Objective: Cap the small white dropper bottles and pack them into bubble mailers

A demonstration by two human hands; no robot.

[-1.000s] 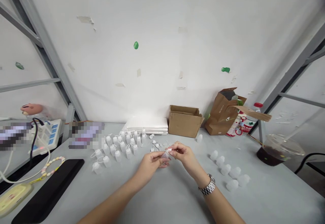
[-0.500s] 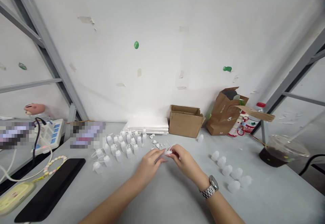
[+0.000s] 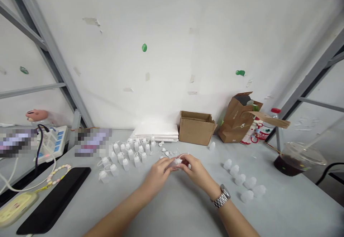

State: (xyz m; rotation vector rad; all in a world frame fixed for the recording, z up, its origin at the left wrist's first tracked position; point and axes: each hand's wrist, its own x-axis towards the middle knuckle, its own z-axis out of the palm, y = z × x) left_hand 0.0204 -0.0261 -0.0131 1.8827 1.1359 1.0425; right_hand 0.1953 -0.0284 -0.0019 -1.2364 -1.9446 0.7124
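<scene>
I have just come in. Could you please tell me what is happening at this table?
A person is handling a small bottle with both hands: the left hand holds its body, and the fingers of the right hand are at its white top. Beyond the hands lie loose white caps. To the left stands a group of capped bottles, some with loops showing; to the right are several frosted bottles with no loops visible.

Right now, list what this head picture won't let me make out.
In the head view:
Small translucent white plastic bottle: largely covered by the left hand and right hand.
Loose white plastic pieces: too small to count.
Brown cardboard box: inside floor hidden by its front wall.
Flat purple rectangular object: details blurred by pixelation.
</scene>
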